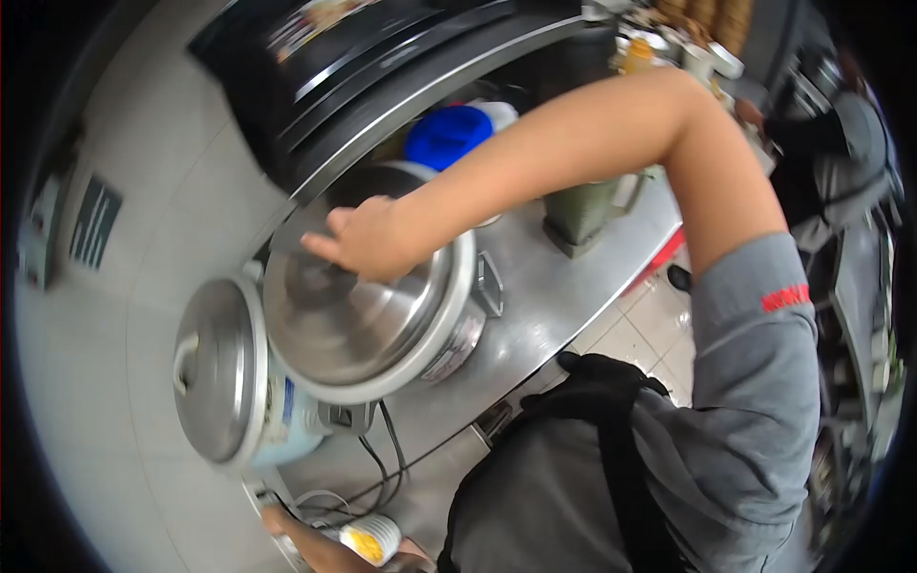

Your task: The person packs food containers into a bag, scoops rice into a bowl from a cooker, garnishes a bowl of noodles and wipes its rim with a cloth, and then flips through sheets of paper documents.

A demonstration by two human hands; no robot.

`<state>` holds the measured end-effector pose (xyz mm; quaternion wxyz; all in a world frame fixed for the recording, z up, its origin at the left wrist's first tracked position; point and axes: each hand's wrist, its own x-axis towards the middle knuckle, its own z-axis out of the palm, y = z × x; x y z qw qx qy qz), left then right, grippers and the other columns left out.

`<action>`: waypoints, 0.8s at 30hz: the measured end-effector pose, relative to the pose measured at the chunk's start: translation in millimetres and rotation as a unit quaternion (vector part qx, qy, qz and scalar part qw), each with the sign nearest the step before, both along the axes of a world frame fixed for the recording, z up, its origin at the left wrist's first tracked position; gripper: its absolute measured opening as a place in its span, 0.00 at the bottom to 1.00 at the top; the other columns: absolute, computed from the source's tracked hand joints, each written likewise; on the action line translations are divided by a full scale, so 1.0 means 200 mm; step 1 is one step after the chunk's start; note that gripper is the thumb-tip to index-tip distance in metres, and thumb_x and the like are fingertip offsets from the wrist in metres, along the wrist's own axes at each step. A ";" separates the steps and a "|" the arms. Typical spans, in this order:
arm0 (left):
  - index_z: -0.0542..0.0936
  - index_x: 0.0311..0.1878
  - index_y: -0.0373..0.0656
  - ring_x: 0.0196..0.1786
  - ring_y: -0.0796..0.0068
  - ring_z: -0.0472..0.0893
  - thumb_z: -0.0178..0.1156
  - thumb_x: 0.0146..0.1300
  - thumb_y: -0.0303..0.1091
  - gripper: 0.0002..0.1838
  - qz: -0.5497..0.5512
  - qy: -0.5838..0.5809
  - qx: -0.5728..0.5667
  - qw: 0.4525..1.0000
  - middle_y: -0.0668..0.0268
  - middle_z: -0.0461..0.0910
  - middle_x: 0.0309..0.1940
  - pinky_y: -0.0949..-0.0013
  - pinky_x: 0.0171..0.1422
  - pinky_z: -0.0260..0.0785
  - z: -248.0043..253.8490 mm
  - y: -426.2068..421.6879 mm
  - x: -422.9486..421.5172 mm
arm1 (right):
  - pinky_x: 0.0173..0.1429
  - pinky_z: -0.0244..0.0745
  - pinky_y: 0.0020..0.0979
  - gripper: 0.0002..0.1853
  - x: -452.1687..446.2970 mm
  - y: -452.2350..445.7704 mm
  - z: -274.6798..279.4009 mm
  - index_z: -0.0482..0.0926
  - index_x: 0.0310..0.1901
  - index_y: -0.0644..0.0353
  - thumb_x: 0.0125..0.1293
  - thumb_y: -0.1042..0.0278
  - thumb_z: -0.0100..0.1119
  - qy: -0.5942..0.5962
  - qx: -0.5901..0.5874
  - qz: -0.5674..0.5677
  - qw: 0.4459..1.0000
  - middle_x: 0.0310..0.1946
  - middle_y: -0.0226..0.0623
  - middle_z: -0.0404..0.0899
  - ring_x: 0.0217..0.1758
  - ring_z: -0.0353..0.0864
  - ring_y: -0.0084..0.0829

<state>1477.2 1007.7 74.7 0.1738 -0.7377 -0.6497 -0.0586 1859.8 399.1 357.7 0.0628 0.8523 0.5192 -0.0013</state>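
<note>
My right hand (373,239) is over the metal lid (382,325) of a large rice cooker (449,349), fingers bent at its middle and one finger pointing left. The lid is blurred, and its knob is hidden under the hand. Low at the left edge of the counter, my left hand (277,520) is closed at a pale object with a dark part that I cannot make out. Close to that forearm is a white ribbed cup (382,535) with yellow contents; what supports it is hidden.
A second rice cooker (215,372), lid on, stands to the left, with black cables (387,458) nearby. Behind are a blue lid (447,136) and a black appliance (382,67). A green-grey container (578,215) stands on the steel counter (535,296). Another person (841,153) is at far right.
</note>
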 end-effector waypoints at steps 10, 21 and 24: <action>0.82 0.37 0.45 0.40 0.60 0.82 0.52 0.59 0.49 0.18 -0.065 -0.138 -0.164 0.975 0.60 0.82 0.38 0.57 0.40 0.74 0.04 -0.21 0.04 | 0.42 0.76 0.41 0.50 0.00 0.03 -0.10 0.41 0.71 0.54 0.50 0.67 0.63 0.012 0.056 -0.049 0.997 0.59 0.58 0.58 0.46 0.78 0.48; 0.81 0.38 0.41 0.39 0.57 0.81 0.59 0.51 0.58 0.27 -0.115 -0.089 -0.050 0.988 0.55 0.81 0.36 0.54 0.42 0.71 0.30 -0.14 0.02 | 0.23 0.79 0.34 0.31 0.20 0.12 -0.08 0.65 0.57 0.55 0.50 0.57 0.62 0.270 0.170 -0.040 0.947 0.44 0.49 0.73 0.33 0.80 0.38; 0.81 0.33 0.41 0.35 0.58 0.79 0.57 0.55 0.52 0.20 -0.172 0.038 0.086 0.981 0.57 0.80 0.31 0.57 0.38 0.70 0.35 0.02 0.06 | 0.56 0.70 0.40 0.42 0.25 0.16 -0.08 0.53 0.68 0.58 0.52 0.56 0.60 0.202 0.134 0.000 0.970 0.48 0.57 0.75 0.54 0.74 0.49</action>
